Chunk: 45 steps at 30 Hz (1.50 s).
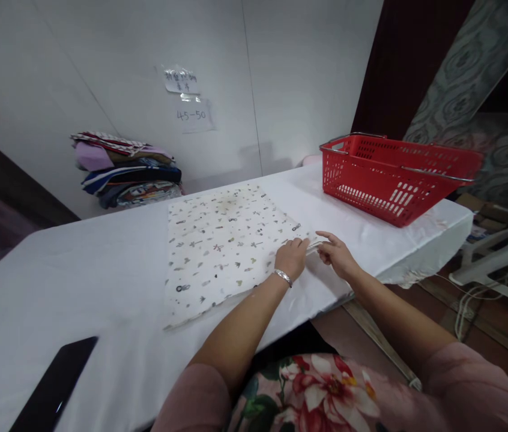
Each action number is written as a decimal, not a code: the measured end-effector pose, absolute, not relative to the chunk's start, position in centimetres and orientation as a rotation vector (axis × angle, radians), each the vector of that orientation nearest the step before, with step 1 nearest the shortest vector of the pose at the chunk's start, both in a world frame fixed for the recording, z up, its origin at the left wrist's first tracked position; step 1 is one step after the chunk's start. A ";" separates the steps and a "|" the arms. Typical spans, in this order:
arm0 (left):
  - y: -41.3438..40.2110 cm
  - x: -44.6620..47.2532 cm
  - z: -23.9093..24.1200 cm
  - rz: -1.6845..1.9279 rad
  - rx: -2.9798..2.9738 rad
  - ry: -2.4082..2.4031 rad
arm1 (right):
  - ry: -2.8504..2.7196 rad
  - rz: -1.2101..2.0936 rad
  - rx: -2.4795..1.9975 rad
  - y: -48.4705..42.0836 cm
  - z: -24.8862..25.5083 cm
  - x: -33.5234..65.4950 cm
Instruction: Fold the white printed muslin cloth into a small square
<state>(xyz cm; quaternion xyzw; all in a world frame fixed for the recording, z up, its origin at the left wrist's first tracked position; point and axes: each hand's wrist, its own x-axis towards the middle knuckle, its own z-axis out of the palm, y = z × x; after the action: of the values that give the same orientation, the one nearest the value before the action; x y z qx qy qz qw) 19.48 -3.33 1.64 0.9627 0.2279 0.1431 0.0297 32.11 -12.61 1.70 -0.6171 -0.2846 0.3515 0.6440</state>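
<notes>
A white cloth (222,246) printed with small plants and figures lies spread flat on the table. Its near right corner is slightly lifted, and its edge there looks like more than one layer. My left hand (292,258), with a silver bracelet at the wrist, has its fingers closed on the cloth close to that corner. Just to the right, my right hand (335,255) pinches the very tip of the corner, its index finger stretched out above. The fingertips of both hands are partly hidden by the cloth and the knuckles.
A red plastic basket (371,180) with metal handles stands at the table's right end. Folded clothes (130,171) are stacked at the back left by the wall. A black phone (56,384) lies front left on the white tablecloth (114,282). A plastic stool (497,258) stands at right.
</notes>
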 end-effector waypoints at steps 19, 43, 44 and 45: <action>-3.3 20.1 2.9 0.314 2.954 0.657 | -0.785 0.896 -1.335 -12.5 2.6 32.8; -1.7 20.4 3.6 0.330 2.723 0.607 | -1.546 0.290 -1.693 -11.0 2.7 36.6; -1.7 20.3 3.6 0.316 2.701 0.623 | -1.567 0.224 -1.665 -10.9 2.8 36.6; -1.6 20.1 3.5 0.298 2.683 0.639 | -1.577 0.185 -1.630 -10.9 2.9 36.5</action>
<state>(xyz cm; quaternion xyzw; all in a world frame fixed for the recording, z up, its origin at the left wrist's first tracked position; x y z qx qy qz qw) 20.13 -1.63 3.50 0.9509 0.2266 0.1057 0.1824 36.49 -10.88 2.88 -0.6502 -0.6290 0.0738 0.4197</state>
